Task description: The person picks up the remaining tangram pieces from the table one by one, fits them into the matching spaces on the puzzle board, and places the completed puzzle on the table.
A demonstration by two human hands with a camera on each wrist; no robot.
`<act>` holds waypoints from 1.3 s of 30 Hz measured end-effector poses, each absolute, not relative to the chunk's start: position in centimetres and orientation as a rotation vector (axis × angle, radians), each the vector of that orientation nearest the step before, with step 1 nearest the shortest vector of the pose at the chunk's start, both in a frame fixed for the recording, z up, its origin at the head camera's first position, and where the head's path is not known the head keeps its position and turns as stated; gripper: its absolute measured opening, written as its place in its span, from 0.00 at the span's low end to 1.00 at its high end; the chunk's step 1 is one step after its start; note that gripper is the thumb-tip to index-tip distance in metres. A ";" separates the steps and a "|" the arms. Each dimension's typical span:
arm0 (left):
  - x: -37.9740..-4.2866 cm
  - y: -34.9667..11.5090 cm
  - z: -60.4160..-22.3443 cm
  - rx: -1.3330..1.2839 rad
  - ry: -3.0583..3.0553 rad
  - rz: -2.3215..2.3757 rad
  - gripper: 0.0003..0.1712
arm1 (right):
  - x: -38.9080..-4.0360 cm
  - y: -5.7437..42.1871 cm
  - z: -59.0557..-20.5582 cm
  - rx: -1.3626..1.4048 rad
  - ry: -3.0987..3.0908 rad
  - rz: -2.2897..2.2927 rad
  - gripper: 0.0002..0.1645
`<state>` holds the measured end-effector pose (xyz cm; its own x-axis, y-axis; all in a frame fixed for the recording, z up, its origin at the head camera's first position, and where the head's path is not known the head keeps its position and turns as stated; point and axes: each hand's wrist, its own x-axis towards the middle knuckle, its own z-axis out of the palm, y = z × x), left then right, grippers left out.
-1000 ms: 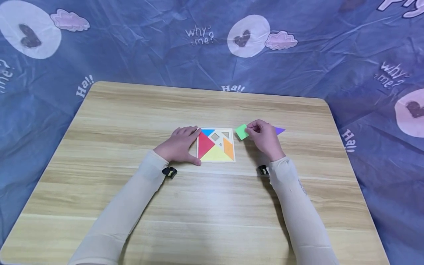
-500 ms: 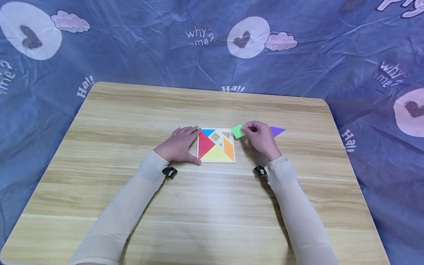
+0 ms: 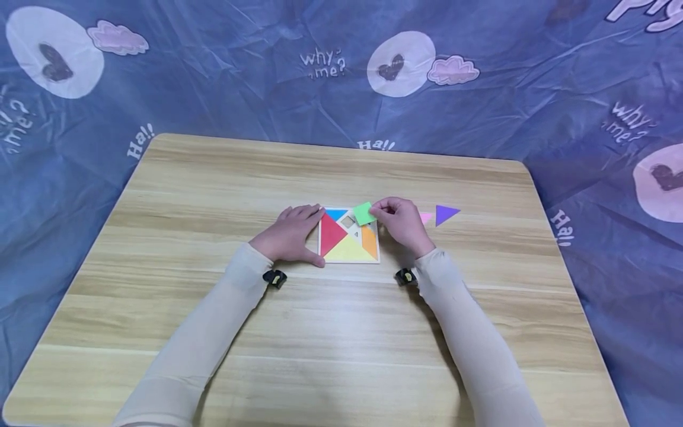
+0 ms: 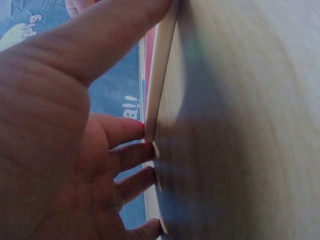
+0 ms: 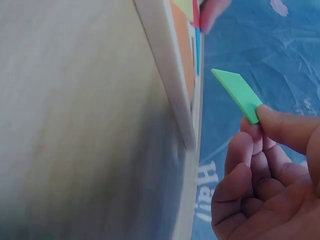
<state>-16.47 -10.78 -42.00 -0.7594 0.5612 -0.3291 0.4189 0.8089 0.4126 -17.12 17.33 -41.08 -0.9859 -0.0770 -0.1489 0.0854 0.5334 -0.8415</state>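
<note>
Between thumb and fingertips, my right hand (image 3: pixel 401 224) pinches a green square tangram piece (image 3: pixel 364 214). The piece (image 5: pixel 236 94) is tilted and raised above the board in the right wrist view. It covers much of the upper right of the white tangram board (image 3: pixel 349 261). Red (image 3: pixel 331 234), blue (image 3: pixel 336 213), yellow (image 3: pixel 349 250) and orange (image 3: pixel 369 241) pieces lie in the board. A square recess (image 3: pixel 348 221) shows left of the green piece. My left hand (image 3: pixel 288 234) rests at the board's left edge, fingers extended, thumb at the near corner and index finger at the far one.
To the right of my right hand, a purple triangle (image 3: pixel 446 215) and a partly hidden pink triangle (image 3: pixel 425 217) lie on the wooden table (image 3: pixel 331 356). Behind the table hangs a blue printed cloth (image 3: pixel 240 77).
My right hand has moved left with the green square, from beside the board to over its upper right. The pink triangle has come into sight. My left hand stays in place.
</note>
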 end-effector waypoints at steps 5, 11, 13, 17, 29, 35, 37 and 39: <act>-16.6 -10.8 -42.1 0.726 2.549 0.434 0.74 | -17.6 16.3 -41.2 -0.024 2.601 -1.355 0.09; -16.4 -10.7 -42.0 0.716 2.535 0.426 0.74 | -17.8 15.7 -41.1 -0.055 2.544 -1.316 0.08; -16.4 -10.7 -42.0 0.716 2.531 0.428 0.74 | -17.9 15.5 -41.1 -0.054 2.524 -1.303 0.08; -16.3 -10.7 -42.1 0.720 2.530 0.436 0.74 | -18.1 15.3 -41.1 -0.047 2.508 -1.259 0.07; -16.5 -10.8 -42.1 0.734 2.543 0.441 0.74 | -19.0 14.3 -41.5 -0.062 2.537 -1.105 0.09; -16.5 -10.8 -42.1 0.741 2.547 0.440 0.74 | -19.2 14.0 -41.6 -0.061 2.566 -1.032 0.09; -16.5 -10.8 -42.1 0.743 2.547 0.438 0.74 | -19.2 13.8 -41.5 -0.064 2.572 -1.016 0.09; -16.5 -10.8 -42.1 0.745 2.547 0.433 0.74 | -19.2 13.7 -41.4 -0.072 2.579 -1.001 0.08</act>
<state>-16.48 -10.78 -42.13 -0.7536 0.5688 -0.3296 0.4278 0.8050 0.4110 -19.16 13.75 -41.43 -0.9296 -0.1788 -0.3223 0.0855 0.7459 -0.6605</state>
